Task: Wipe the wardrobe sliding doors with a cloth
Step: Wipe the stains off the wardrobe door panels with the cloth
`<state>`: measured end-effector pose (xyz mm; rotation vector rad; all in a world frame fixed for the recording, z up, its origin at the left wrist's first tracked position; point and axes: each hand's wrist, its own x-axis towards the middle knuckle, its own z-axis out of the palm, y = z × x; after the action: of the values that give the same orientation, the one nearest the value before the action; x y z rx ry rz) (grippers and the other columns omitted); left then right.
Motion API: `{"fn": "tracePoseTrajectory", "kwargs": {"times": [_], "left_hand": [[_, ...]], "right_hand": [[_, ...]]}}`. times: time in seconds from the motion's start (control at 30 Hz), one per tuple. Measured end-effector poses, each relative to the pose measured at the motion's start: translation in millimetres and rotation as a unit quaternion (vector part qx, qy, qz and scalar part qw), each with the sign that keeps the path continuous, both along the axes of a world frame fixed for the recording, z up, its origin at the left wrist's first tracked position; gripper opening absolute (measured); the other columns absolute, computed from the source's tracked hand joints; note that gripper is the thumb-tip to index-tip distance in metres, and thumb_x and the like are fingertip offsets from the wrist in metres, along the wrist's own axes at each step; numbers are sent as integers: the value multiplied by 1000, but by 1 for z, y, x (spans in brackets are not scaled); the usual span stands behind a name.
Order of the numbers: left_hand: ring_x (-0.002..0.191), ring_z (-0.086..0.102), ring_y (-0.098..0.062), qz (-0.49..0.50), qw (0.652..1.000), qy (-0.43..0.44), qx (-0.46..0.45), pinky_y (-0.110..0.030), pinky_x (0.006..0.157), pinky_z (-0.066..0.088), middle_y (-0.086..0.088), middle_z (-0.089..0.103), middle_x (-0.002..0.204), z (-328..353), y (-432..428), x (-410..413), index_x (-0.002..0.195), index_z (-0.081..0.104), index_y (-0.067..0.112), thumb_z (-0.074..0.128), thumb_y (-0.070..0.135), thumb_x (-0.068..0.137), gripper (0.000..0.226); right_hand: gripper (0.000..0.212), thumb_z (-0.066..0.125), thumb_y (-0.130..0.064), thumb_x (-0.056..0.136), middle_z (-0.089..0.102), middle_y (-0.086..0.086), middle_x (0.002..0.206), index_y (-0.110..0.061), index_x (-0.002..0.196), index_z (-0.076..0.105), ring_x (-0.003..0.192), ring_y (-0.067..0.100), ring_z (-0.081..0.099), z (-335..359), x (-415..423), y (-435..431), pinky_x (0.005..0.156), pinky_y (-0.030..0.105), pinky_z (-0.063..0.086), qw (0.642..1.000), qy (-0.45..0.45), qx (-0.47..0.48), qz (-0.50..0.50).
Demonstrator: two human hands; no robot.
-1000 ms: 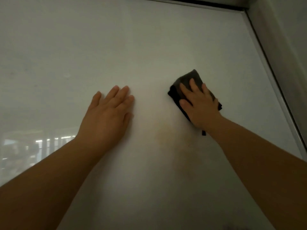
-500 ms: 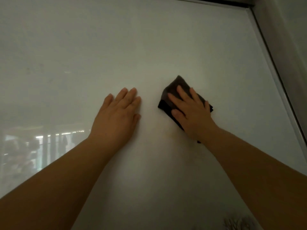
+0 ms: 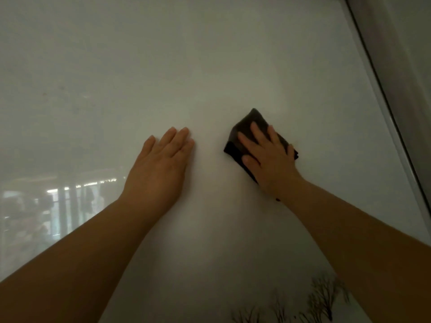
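Observation:
The glossy white wardrobe sliding door [image 3: 210, 66] fills the view. A dark folded cloth [image 3: 250, 120] lies flat against the door right of centre. My right hand [image 3: 268, 157] presses it to the panel with straight, spread fingers; part of the cloth is hidden under the palm. My left hand [image 3: 161, 164] rests flat on the bare door a little to the left, fingers straight and together, holding nothing.
The door's grey frame edge [image 3: 396, 141] runs diagonally down the right side, with a wall beyond it. A dark tree-branch print [image 3: 321, 299] shows at the door's lower right. A room reflection [image 3: 58, 206] glints at lower left.
My right hand has slid the cloth down the door, and the view has tipped lower, so the top track has left the frame and the branch print has come in.

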<state>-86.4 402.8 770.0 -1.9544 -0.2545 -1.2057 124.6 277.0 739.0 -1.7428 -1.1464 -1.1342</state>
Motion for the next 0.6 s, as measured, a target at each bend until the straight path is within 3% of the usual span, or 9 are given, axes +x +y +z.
{"fn": "tracePoseTrajectory", "kwargs": {"times": [0.1,0.23,0.33,0.43,0.6], "left_hand": [[135,32,-33,-11,1000,-8,-8,-50,107,22,-14,37,146,-2,-1,0,136,42,7,33,11,90,47],[135,30,-32,-13,1000,2,-11,-49,107,19,-15,35,147,-7,-2,-3,136,41,6,20,18,86,56],[135,30,-32,-13,1000,6,-11,-51,107,21,-15,36,146,-11,-2,-3,136,41,6,25,11,86,53],[135,32,-33,-4,1000,8,-15,-54,105,24,-14,37,146,-12,-4,-1,135,43,7,29,15,88,50],[136,30,-31,12,1000,15,-24,-53,106,23,-12,35,148,-9,-11,8,135,43,9,17,30,91,55]], "right_hand": [[51,31,-45,98,-7,-11,157,-46,144,11,143,22,-12,9,-31,18,106,66,0,1000,22,12,-3],[50,29,-47,94,7,-10,157,-45,143,21,143,24,-3,-48,-48,33,103,67,2,992,-122,6,19],[49,31,-47,92,15,-10,155,-44,141,26,144,24,5,-82,-14,16,104,68,7,983,-177,-43,16],[51,27,-51,91,11,-11,154,-44,141,24,143,25,6,-72,21,-7,103,70,14,992,-120,-39,-12],[49,26,-46,98,-9,-11,157,-46,144,9,142,21,-15,-9,13,-9,108,64,-3,999,37,10,-10]]}}
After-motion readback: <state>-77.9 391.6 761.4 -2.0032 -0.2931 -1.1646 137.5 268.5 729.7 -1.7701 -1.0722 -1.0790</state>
